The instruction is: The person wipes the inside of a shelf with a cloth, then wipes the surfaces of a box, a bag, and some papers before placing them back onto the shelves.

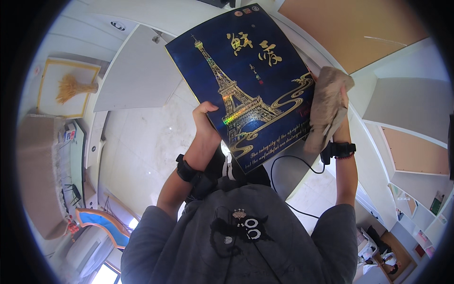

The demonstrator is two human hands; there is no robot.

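A dark blue box [208, 71] with a gold tower picture and gold lettering is held up, tilted, in front of my body. My left hand [206, 130] grips its lower left edge, thumb on the printed front and the other fingers hidden behind. In my right hand [342, 130] is a crumpled grey-brown cloth [328, 99], which lies over the box's right edge. The cloth covers most of that hand's fingers. Black bands circle both wrists.
A grey cabinet door [137, 71] stands open at the upper left, above the pale tiled floor [137, 146]. White-edged shelves [402, 104] line the right side. A black cable [288, 157] loops below the box. Dried wheat [73, 88] lies at the far left.
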